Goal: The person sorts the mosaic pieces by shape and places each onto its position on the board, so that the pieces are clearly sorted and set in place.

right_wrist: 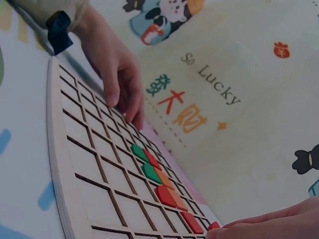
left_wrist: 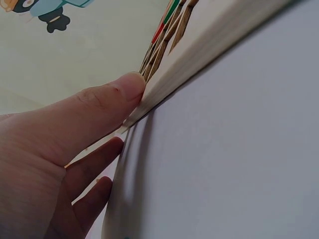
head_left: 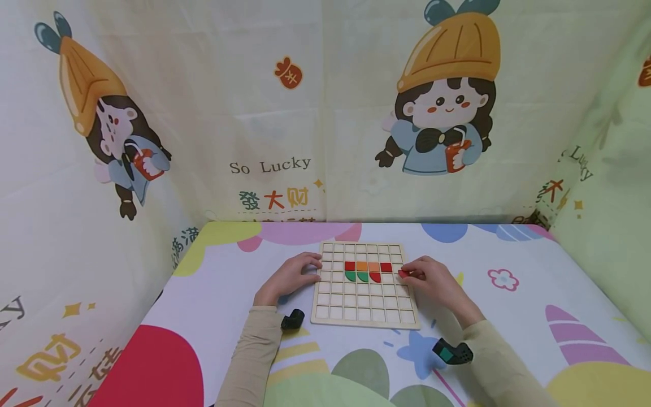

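A wooden grid board (head_left: 364,325) lies flat on the table. Across its middle, a row holds a red square (head_left: 350,265), two orange squares (head_left: 361,266) and another red square (head_left: 386,267). Directly below sit two green quarter-round pieces (head_left: 350,276) and a red quarter-round piece (head_left: 375,277). My left hand (head_left: 291,275) rests against the board's left edge, thumb (left_wrist: 130,85) touching the rim and fingers loosely extended. At the right edge, my right hand (head_left: 434,280) pinches a small red piece (head_left: 403,273), mostly covered by the fingertips.
The table wears a printed cloth (head_left: 244,249) with coloured shapes. Behind it and at both sides hangs a cream curtain (head_left: 356,192) with cartoon figures and lettering. A black wrist device (head_left: 452,351) sits by the right sleeve, another (head_left: 293,320) by the left.
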### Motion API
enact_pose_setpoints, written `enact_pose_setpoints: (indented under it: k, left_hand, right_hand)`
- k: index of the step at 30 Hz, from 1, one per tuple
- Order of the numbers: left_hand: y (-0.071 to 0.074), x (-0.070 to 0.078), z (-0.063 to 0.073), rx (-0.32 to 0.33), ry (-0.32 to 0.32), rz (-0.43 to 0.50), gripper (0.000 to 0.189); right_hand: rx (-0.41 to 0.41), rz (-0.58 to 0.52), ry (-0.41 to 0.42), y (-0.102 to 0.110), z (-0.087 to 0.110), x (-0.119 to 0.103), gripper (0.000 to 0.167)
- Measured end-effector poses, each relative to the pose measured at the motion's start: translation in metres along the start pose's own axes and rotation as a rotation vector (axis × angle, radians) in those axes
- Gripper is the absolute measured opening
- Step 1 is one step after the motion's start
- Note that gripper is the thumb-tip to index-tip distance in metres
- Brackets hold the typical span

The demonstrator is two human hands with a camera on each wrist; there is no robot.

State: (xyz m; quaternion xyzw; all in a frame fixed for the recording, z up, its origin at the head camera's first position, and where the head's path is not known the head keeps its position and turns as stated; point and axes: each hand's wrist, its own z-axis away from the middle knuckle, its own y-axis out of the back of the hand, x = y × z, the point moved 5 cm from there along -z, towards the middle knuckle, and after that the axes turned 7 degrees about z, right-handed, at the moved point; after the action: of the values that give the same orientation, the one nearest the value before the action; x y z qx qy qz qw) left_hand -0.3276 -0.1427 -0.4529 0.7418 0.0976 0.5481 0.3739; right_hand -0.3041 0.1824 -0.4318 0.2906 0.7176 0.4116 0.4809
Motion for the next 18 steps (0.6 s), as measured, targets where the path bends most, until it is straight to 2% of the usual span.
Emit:
enact_pose_setpoints:
  k: [3, 9, 18]
  left_hand:
    - [0.0, -0.001, 0.0, 0.0, -0.002, -0.002, 0.023]
    - [0.001, -0.002, -0.001, 0.002, -0.001, -0.007, 0.022]
    - [0.0, -0.002, 0.001, 0.001, 0.019, -0.004, 0.023]
  right_hand:
    - [-0.019, -0.012, -0.013, -0.004, -0.004, -0.005, 0.028]
    - [-0.029, -0.024, 0.017, -0.01, -0.008, -0.016, 0.026]
    - [-0.042, -0.061, 0.009, -0.019, -0.01, -0.022, 0.025]
